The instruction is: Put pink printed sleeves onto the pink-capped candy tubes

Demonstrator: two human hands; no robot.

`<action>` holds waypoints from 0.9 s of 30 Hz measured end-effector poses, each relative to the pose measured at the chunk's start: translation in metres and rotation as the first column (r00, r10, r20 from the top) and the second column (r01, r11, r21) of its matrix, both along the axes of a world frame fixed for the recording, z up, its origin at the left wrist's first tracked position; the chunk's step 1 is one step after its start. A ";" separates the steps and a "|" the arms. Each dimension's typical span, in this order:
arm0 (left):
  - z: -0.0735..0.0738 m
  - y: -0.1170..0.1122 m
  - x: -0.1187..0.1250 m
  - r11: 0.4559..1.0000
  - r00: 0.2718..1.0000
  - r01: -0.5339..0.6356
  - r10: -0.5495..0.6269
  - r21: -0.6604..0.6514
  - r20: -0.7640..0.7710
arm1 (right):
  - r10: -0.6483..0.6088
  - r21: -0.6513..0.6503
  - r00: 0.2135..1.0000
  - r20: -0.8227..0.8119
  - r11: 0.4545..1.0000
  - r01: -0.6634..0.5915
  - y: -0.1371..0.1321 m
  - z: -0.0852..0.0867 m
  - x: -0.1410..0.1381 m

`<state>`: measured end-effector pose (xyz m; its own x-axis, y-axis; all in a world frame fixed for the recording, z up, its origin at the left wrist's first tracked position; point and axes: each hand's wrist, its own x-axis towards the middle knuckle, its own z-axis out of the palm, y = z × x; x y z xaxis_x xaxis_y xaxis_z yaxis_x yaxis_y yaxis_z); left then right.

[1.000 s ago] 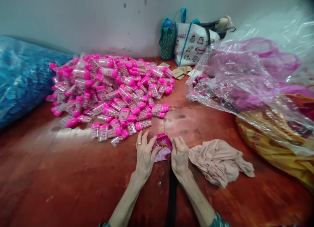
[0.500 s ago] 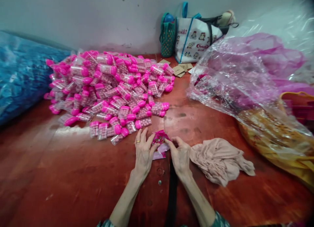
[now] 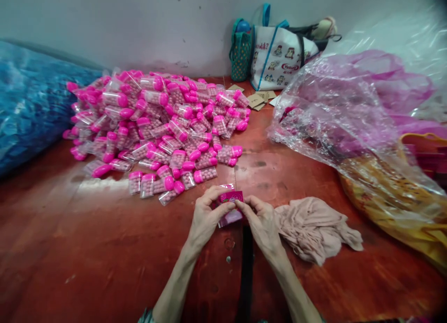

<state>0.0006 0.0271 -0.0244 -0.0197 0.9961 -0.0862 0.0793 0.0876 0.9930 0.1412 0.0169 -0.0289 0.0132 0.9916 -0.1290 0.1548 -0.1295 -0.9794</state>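
My left hand [image 3: 206,216] and my right hand [image 3: 262,223] meet at the middle of the table. Between them is a small pink printed packet [image 3: 231,217], pinched by thumbs and fingers from both sides. Its upper part is deep pink with a pattern, and the lower part is paler and shiny. Fingers hide some of it. Just beyond my hands lies a large heap of small clear bottles [image 3: 178,127] with bright pink caps, filled with pink beads. A crumpled beige cloth [image 3: 316,227] rests close to my right hand.
Blue plastic bag [image 3: 38,109] stands at the left. Clear and pink plastic wrapping [image 3: 335,99] covers the right side, over a yellow bag [image 3: 391,197]. Against the wall are a white tote bag [image 3: 275,57] and a green bottle holder [image 3: 240,55]. Cardboard pieces [image 3: 257,100] lie before them.
My left fingers, stretched out before, have bent in around the packet's left side. The packet now shows a flat, straight-edged deep pink face between both thumbs.
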 end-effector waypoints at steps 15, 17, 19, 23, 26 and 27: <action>0.005 -0.011 0.011 0.911 0.781 -0.153 0.349 -0.382 0.518 | -0.011 0.179 0.983 0.183 0.984 -0.022 -0.019 0.005 -0.028; 0.003 -0.012 0.010 0.896 0.759 -0.127 0.364 -0.426 0.540 | -0.004 0.210 0.979 0.206 0.977 -0.040 -0.020 0.006 -0.029; 0.001 -0.012 0.009 0.884 0.744 -0.109 0.376 -0.454 0.553 | 0.001 0.223 0.974 0.225 0.973 -0.053 -0.021 0.006 -0.029; 0.001 -0.011 0.008 0.877 0.723 -0.140 0.408 -0.460 0.557 | 0.089 0.117 0.986 0.140 0.987 -0.106 -0.018 0.008 -0.028; 0.002 -0.011 0.006 0.885 0.716 -0.200 0.425 -0.421 0.554 | 0.104 -0.002 0.995 0.005 0.995 -0.104 -0.015 0.009 -0.031; 0.002 -0.012 0.004 0.888 0.717 -0.218 0.427 -0.405 0.551 | 0.101 -0.021 0.995 -0.010 0.995 -0.101 -0.014 0.009 -0.033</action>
